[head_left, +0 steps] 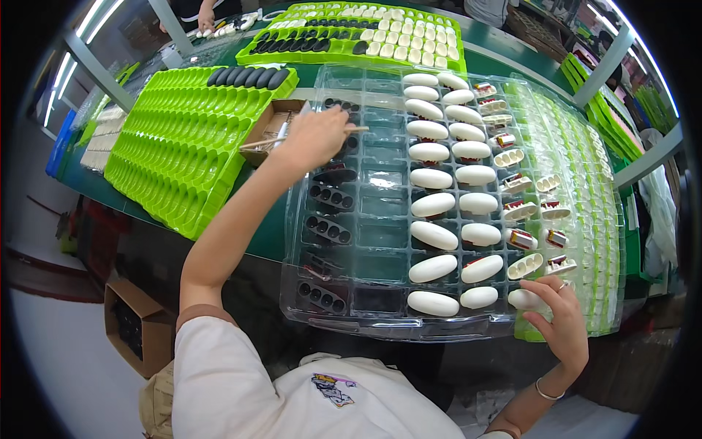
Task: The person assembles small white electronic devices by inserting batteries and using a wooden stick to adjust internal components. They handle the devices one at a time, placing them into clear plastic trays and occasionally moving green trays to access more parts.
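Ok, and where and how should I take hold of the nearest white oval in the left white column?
Pinch the oval across its middle, by the two long sides, probably best from above. It lies lengthwise left to right in the tray, rounded top up, so that's its narrow way, and its right end sits close to the next oval.

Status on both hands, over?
Left hand gripping thin wooden stick. Right hand pinching smooth white oval piece. Left hand partly hiding brown cardboard box.
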{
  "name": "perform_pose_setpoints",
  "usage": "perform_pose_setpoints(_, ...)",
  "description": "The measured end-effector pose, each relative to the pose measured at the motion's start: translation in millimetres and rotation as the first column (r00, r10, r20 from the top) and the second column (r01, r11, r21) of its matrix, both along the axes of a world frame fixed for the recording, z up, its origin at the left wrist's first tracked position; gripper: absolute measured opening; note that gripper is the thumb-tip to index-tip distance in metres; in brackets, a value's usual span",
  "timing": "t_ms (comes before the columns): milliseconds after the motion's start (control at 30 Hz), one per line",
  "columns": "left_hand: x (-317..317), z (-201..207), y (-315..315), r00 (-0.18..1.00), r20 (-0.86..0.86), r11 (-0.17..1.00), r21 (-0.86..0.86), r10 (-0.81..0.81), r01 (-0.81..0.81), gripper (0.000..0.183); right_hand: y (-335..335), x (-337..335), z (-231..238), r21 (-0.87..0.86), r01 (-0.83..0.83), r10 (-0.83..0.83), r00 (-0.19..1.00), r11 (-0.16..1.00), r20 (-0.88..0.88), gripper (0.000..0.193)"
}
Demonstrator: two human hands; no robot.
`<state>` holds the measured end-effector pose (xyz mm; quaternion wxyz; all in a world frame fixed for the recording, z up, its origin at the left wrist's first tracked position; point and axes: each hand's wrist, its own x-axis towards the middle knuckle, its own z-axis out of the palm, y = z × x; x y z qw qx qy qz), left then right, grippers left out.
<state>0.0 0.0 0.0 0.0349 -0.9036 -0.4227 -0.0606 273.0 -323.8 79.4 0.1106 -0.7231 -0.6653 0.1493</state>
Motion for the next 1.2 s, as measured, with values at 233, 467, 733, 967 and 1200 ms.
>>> perform_pose_setpoints(233,-28.0,7.3,-92.3,0.998,0.06,0.999,-0.023,-0.029,0.031,0.036,-0.8,-6.7,-1.1,0.03,0.024,-0.025,1.0,0.999,0.011,0.045)
perform_pose_setpoints(467,-56.0,24.0,-166.3,0.996,-0.005,0.982,-0.163,-0.093,0.091,0.037,-2.2,-4.9,-6.9,0.057,0.016,-0.015,1.0,0.998,-0.013,0.046)
perform_pose_setpoints(733,-82.9,54.9,-194.9,0.974,0.076,0.879,-0.419,-0.216,0.227,0.037,-6.3,-4.2,-6.2,0.062,0.03,-0.03,1.0,0.998,-0.005,0.046)
perform_pose_setpoints(967,-82.3,68.4,-154.7,0.913,0.327,0.881,-0.319,-0.245,0.351,0.027,-8.2,-7.7,-1.8,0.063,0.05,-0.05,0.999,0.997,0.009,0.045)
perform_pose_setpoints(1200,-74.4,127.2,-158.4,-0.188,0.951,0.323,0.263,-0.244,0.909,0.038,1.1,-6.5,-5.5,0.084,0.058,-0.052,0.996,0.995,-0.073,0.041)
